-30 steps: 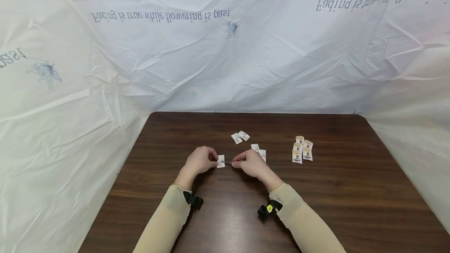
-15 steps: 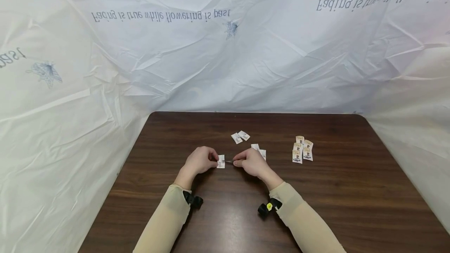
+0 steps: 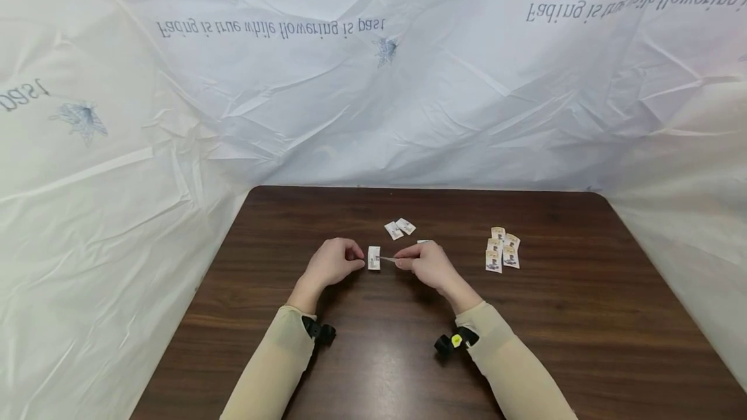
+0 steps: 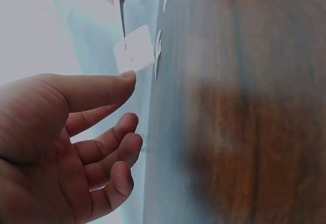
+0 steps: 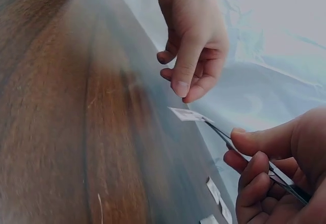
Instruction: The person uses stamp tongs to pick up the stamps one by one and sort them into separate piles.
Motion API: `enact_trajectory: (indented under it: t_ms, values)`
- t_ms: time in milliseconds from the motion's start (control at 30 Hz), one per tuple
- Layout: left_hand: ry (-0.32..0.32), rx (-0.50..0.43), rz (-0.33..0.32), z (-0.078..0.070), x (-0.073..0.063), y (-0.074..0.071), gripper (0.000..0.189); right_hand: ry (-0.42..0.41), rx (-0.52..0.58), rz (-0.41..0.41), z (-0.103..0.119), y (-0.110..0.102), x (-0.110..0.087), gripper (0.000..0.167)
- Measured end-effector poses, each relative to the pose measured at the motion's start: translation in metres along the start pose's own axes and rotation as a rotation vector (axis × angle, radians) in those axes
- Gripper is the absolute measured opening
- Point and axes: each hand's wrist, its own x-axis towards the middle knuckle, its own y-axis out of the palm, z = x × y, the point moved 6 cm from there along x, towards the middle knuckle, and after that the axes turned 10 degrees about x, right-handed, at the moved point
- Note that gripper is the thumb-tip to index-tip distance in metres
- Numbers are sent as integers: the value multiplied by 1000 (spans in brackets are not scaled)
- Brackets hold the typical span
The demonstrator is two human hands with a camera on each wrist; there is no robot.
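My right hand pinches a pair of metal tweezers between thumb and fingers. At the tweezers' tips is a thin, small white square with print, raised over the table between both hands. The left wrist view shows the tips overlapping that square. My left hand is just left of the square, fingers loosely bent with nothing between them. In the right wrist view, a small gap shows between the left hand's fingertips and the square.
Two similar white squares lie farther back on the dark wooden table. Another white square is mostly hidden behind my right hand. Several printed squares overlap in two columns at the right. White printed sheeting hangs behind the table.
The left fingers have let go of the white square. The tweezers have carried it slightly right and up in the head view, and my right hand has shifted right with them.
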Motion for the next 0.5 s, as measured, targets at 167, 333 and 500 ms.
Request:
enact_trajectory:
  t_ms: [167, 333, 500]
  values:
    - [27, -11, 6, -3, 0, 3, 7, 16, 59, -12, -8, -11, -4, 19]
    - [39, -15, 12, -6, 1, 3, 6, 21, 95, -22, -14, -25, -9, 21]
    - [52, -35, 7, -8, 1, 4, 7, 38, 106, -44, -24, -42, -16, 23]
